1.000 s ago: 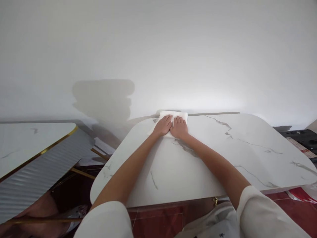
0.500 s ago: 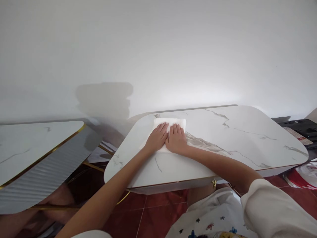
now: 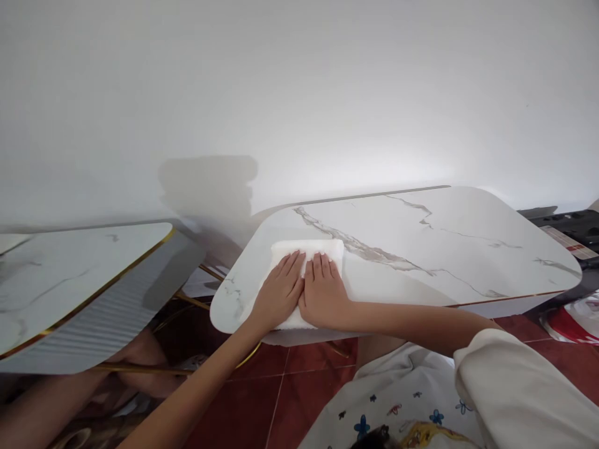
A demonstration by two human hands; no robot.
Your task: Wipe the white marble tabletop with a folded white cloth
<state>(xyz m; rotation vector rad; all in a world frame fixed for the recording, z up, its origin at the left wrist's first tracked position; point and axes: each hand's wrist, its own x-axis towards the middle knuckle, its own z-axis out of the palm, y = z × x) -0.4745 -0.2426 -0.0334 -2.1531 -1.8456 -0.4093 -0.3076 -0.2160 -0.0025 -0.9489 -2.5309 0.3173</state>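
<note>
A folded white cloth (image 3: 304, 246) lies flat on a white marble-patterned tabletop (image 3: 449, 249), toward its left half and reaching the front edge. My left hand (image 3: 278, 290) presses on the cloth, palm down, with its fingers stretched forward. Beside it my right hand (image 3: 324, 292) rests flat on the same cloth, fingers extended, its thumb touching the left hand. Both palms hide the middle of the cloth. Grey-brown veins run across the tabletop to the right of the hands.
At the left stands another marble-patterned table (image 3: 93, 268) with a gold edge and ribbed side; a person's legs (image 3: 140, 362) show beneath it. A pale wall (image 3: 299, 93) rises behind. A black appliance (image 3: 575, 227) sits at the far right. The floor (image 3: 309, 368) is red tile.
Both hands and the cloth have slid back toward me and slightly left, from the middle of the tabletop to its front edge. The view has shifted a little.
</note>
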